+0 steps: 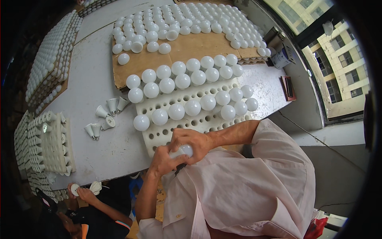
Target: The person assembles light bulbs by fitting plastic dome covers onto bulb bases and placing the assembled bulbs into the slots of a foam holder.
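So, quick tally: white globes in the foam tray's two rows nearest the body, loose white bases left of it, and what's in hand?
White globes: 11
Loose white bases: 6
Bulb in left hand and right hand: 1
Total: 18

The held bulb (187, 150) is white (the shirt (246, 179) pale pink).

A white bulb (186, 150) is gripped between the left hand (162, 160) and right hand (194, 142).
Just beyond, a holed white tray (159, 140) bears rows of white globes (192, 107) (another person's hands (86, 195), lower left, hold a white disc (75, 189)).
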Tool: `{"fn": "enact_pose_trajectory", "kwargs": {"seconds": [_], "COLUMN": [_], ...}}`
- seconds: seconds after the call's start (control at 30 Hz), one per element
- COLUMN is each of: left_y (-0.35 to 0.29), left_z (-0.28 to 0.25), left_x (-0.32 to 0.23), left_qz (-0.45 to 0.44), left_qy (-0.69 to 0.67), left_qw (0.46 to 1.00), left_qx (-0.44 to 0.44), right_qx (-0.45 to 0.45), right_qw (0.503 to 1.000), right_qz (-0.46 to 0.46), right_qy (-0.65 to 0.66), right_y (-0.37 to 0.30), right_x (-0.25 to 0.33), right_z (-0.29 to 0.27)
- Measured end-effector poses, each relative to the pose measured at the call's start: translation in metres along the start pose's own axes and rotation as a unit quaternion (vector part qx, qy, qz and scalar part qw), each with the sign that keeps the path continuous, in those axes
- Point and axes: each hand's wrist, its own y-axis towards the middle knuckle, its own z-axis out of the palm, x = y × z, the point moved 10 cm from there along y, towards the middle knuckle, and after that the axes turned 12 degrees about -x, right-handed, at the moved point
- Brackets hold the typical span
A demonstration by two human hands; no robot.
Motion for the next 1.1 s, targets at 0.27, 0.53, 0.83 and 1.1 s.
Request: {"fn": "enact_pose_trajectory", "kwargs": {"seconds": [0.27, 0.53, 0.83, 1.1], "left_y": [0.024, 0.023, 0.030, 0.075], "left_z": [0.003, -0.077, -0.181, -0.325], "left_x": [0.029, 0.097, 0.137, 0.190], "left_qz": [-0.035, -0.071, -0.063, -0.013], "left_qy": [-0.051, -0.164, -0.058, 0.379], "left_qw": [0.997, 0.964, 0.895, 0.758], "left_qx": [0.048, -0.197, -0.437, -0.531], "right_qx": [-0.050, 0.060, 0.052, -0.067], "right_qw": [0.991, 0.879, 0.872, 0.912], "right_qz": [0.104, 0.224, 0.202, 0.108], "right_qy": [-0.064, -0.417, -0.443, -0.391], "right_y": [-0.015, -0.074, -0.079, 0.015], "right_x": [-0.018, -0.051, -0.067, -0.086], "right_z": [-0.019, -0.127, -0.132, -0.159]}}
